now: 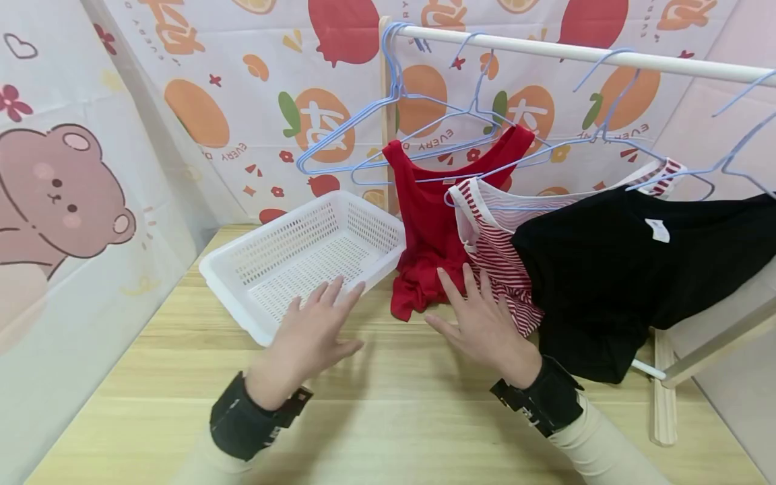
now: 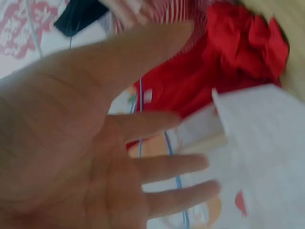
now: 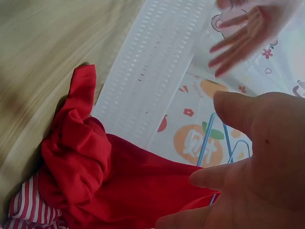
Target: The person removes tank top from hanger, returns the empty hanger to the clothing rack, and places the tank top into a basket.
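Note:
My left hand [image 1: 306, 340] hovers at the near side of a white perforated plastic basket [image 1: 303, 266], fingers spread and nothing in its grasp. To its right, my right hand [image 1: 485, 327] also has its fingers spread and holds nothing; in the head view it overlaps the lower part of a red-and-white striped top [image 1: 500, 252]. Beside that top a red sleeveless top [image 1: 427, 215] hangs on a blue hanger, its bunched hem [image 3: 76, 148] down by the tabletop. A black top [image 1: 606, 269] hangs on the right, partly covering the striped one.
A white rail [image 1: 533, 47] on a wooden stand carries the blue hangers, with several bare hangers [image 1: 345, 135] bunched at its left end. The stand's wooden foot [image 1: 665, 404] rests on the wood-grain table [image 1: 412, 424]. Printed fabric sheets [image 1: 242, 67] stand behind and at the left.

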Tool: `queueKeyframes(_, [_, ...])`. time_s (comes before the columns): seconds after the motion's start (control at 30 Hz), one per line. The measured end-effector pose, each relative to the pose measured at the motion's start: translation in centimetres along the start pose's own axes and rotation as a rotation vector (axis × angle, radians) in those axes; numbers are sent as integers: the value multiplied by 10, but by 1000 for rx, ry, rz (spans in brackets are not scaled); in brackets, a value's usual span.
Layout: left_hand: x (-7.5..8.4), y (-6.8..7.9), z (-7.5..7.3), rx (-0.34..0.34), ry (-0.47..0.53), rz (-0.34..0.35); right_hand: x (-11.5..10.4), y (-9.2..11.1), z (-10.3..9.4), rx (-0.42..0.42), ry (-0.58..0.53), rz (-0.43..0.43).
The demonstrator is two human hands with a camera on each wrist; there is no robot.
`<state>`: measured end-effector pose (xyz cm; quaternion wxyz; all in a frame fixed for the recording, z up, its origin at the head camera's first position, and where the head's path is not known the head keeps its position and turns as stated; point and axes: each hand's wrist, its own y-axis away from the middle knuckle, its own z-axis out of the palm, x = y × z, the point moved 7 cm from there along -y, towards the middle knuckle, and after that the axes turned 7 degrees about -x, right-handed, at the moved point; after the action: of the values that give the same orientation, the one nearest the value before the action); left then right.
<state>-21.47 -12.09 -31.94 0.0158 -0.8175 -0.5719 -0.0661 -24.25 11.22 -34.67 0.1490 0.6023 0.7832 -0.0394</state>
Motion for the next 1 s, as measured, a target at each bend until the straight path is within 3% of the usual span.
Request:
queueKeyframes(0.17, [-23, 11, -9, 17, 7, 7, 2, 1, 2, -8, -5, -11])
queueKeyframes(0.43, [-48, 20, -8, 34, 21, -15, 5, 2, 3, 3, 17, -29])
queueKeyframes(0.8, [-63, 28, -5, -13, 37, -28, 9, 3, 2, 9, 10, -33])
queueKeyframes(1.0, [-65, 26, -4, -25, 60, 8, 10, 4, 2, 9, 0, -32])
